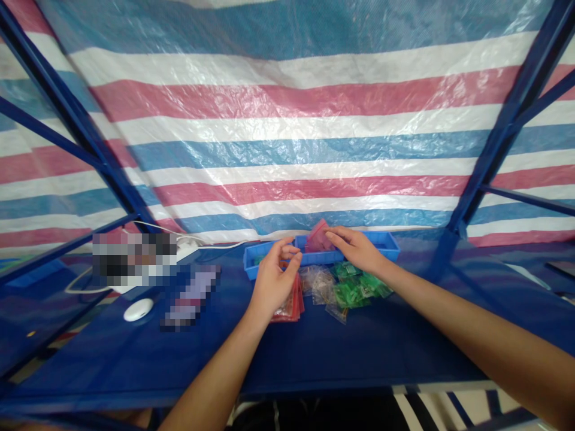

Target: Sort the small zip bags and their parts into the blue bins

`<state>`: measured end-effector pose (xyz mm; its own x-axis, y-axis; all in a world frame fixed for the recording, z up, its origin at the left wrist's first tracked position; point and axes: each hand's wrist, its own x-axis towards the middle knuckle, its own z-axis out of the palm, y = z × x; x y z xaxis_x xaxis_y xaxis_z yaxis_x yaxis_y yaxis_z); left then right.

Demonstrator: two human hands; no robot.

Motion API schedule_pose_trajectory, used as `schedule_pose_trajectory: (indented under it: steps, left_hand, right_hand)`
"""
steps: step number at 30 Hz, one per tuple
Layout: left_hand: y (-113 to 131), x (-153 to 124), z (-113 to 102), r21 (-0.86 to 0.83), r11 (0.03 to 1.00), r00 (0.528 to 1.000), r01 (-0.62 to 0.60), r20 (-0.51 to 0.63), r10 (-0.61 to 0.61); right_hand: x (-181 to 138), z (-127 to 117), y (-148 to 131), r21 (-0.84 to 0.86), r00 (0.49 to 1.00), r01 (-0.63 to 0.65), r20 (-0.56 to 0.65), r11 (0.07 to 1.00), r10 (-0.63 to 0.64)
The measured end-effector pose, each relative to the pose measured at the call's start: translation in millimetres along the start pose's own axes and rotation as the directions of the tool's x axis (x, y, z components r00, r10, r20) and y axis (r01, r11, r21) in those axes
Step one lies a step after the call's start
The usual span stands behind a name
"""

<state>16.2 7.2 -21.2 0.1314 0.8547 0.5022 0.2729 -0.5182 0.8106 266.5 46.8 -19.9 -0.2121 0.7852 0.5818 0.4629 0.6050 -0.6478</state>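
Observation:
My right hand (359, 248) pinches a pink plastic bag (320, 237) and holds it tilted up over the blue divided tray (390, 244). Above the left part of that tray is my left hand (276, 275), its fingers half curled and the thumb a little apart, with nothing visible between them. Below the left hand lies a stack of red bags (294, 305), partly covered by it. Small clear bags (322, 284) and green bags (359, 291) are heaped in front of the tray.
A white oval case (138, 309) and a blurred-out flat object (191, 298) lie on the blue table (314, 353) to the left. Behind them are white cables (220, 246). Blue metal posts (498, 137) and a striped tarp (296, 143) close off the back.

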Motion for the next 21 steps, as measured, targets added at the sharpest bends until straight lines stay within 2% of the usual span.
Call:
schedule_pose_trajectory:
  steps: [5, 8, 10, 12, 15, 18, 21]
  left_hand:
    - [1, 0, 1, 0.020, 1.000, 1.000, 0.000, 0.008, 0.000]
    - [0, 0, 0, 0.007, 1.000, 1.000, -0.007, 0.004, 0.007]
    - [-1, 0, 0, 0.008, 1.000, 1.000, -0.007, 0.009, 0.007]
    - [-1, 0, 0, 0.014, 1.000, 1.000, -0.009, 0.015, 0.009]
    - [0, 0, 0, 0.031, 0.999, 1.000, -0.011, 0.020, 0.011]
    - [2, -1, 0, 0.056, 0.998, 1.000, -0.009, 0.020, 0.008]
    - [3, -1, 1, 0.075, 0.997, 1.000, -0.006, 0.021, 0.004]
  right_hand:
    - [17, -1, -1, 0.184, 0.988, -0.132, 0.106, 0.974, 0.114]
    - [25, 7, -1, 0.396, 0.963, -0.258, 0.184, 0.881, 0.199]
    - [28, 13, -1, 0.463, 0.948, -0.310, 0.218, 0.830, 0.232]
    - [29, 15, 0, 0.375, 0.947, -0.303, 0.217, 0.876, 0.235]
    - [29, 11, 0, 0.005, 0.967, -0.172, 0.189, 0.985, 0.168]
    - [28, 3, -1, -0.280, 0.984, 0.016, 0.173, 0.960, 0.034]
    - [26, -3, 0, -0.421, 0.986, 0.075, 0.169, 0.904, -0.003]
